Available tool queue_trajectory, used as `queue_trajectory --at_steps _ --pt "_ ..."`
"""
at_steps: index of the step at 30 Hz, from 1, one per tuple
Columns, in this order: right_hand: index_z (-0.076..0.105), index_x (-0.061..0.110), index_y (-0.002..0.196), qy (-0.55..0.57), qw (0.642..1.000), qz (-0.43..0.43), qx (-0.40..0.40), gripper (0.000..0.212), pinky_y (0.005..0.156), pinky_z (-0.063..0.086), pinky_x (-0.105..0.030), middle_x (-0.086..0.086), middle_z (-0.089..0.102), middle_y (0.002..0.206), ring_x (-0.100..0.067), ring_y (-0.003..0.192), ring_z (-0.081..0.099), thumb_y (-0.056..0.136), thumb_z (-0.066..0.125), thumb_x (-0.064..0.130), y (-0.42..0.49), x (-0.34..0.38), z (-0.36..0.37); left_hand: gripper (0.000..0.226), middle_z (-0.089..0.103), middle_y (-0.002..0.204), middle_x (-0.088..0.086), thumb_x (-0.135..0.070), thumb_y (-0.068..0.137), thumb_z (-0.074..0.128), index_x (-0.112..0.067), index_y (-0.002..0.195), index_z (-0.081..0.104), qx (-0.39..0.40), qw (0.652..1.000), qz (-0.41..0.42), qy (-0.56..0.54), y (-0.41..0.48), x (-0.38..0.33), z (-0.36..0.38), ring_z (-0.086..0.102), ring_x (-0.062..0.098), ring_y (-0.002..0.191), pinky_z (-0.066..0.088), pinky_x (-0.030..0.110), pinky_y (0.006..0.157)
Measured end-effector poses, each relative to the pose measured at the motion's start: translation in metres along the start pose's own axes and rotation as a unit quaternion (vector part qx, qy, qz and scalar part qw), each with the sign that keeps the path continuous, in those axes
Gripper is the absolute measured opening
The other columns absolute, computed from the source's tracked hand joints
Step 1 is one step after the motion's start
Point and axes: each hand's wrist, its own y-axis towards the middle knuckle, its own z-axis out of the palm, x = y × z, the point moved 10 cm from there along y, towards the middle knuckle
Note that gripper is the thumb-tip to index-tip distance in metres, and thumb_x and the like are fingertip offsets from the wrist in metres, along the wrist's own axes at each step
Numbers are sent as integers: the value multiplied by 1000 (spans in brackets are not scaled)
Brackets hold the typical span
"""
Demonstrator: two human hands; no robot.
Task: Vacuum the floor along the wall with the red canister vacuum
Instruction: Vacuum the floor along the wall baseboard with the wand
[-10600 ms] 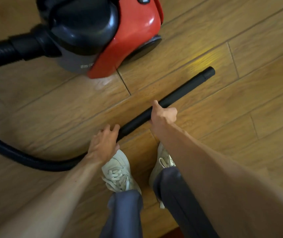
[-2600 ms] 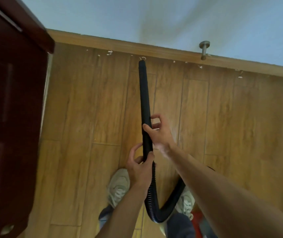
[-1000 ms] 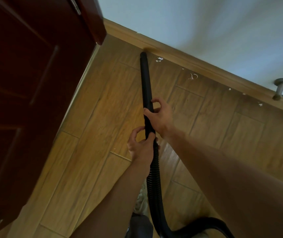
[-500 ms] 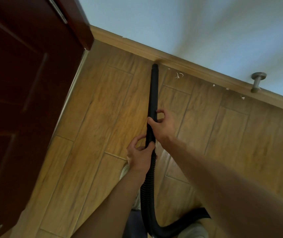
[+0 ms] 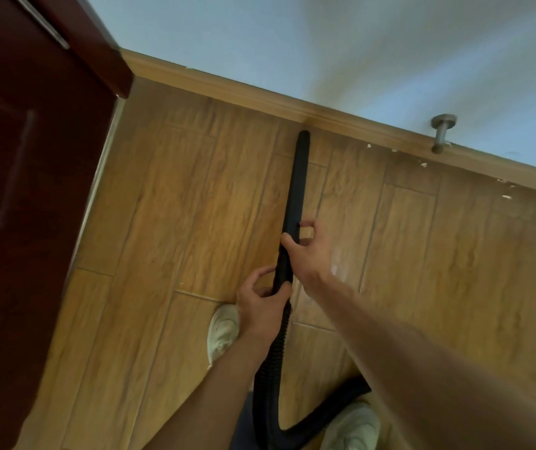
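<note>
Left grip [image 5: 260,306] and right grip [image 5: 309,251] clasp the stiff, probably light wand [image 5: 297,177], nozzle toward 12 o'clock; hose [image 5: 271,368] flexes.

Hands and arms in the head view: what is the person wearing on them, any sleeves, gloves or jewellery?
Nothing shows on them. The left hand and right hand have no gloves, rings or watch; the left forearm and right forearm are bare to the picture's edge, with no sleeve in sight.
</note>
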Motion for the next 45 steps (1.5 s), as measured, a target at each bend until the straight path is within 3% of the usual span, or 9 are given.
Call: queue_trajectory --at_steps 5,9,13,18,29,32,35,39,45 --pt "50 26 110 12 999 26 -33 29 68 61 -53 -24 71 95 -39 82 72 90 71 25 -4 -8 -21 31 73 69 13 -12 83 74 -31 105 66 21 1000 10 19 -8 -3 13 65 22 56 55 34 54" --pt "50 29 105 24 998 40 -53 29 67 60 -55 -26 71 96 -42 83 71 87 72 27 -4 -10 -31 30 73 68 12 -10 82 74 -32 101 67 34 999 12 36 -7 -7 21 65 25 56 56 41 58" --pt "51 24 107 61 993 65 -81 29 71 62 -50 -20 73 95 -33 79 73 87 72 24 2 -12 -45 29 74 68 8 -11 82 76 -34 98 67 52 997 15 55 -1 -15 35 66 24 56 57 41 58" --pt "52 21 105 148 975 107 -125 27 61 58 -36 -19 71 97 -21 68 67 89 73 18 7 -23 -67 31 73 68 12 -6 82 75 -30 100 67 82 994 9 73 2 -22 56 64 22 52 53 33 50" --pt "50 23 95 174 967 104 -152 26 57 60 -36 -16 74 91 -26 70 74 88 74 17 28 -23 -112 27 72 71 19 -1 82 74 -20 100 66 119 986 4 115 11 -32 106 62 31 52 51 32 46" --pt "51 19 101 183 966 111 -146 26 50 56 -30 -17 72 91 -24 68 73 89 74 17 28 -27 -116 30 73 73 16 -2 81 76 -21 102 67 111 986 8 127 8 -30 110 65 32 56 54 37 52" --pt "50 23 100 193 963 122 -145 26 46 51 -24 -16 71 92 -23 70 72 90 73 17 24 -35 -123 29 72 73 22 2 81 74 -20 100 67 100 987 13 128 -1 -28 115 62 32 55 50 33 47" --pt "48 25 94 208 957 139 -149 27 54 57 -31 -14 71 89 -22 70 71 90 73 14 18 -48 -145 29 73 71 16 3 83 72 -17 103 68 121 983 8 138 -17 -22 132 61 30 55 51 36 52" --pt "50 14 106 233 946 150 -165 28 62 63 -41 -19 71 91 -27 72 72 89 72 11 19 -66 -179 30 75 77 10 1 83 73 -19 105 67 143 975 15 170 -33 -16 164 62 25 57 51 34 54"
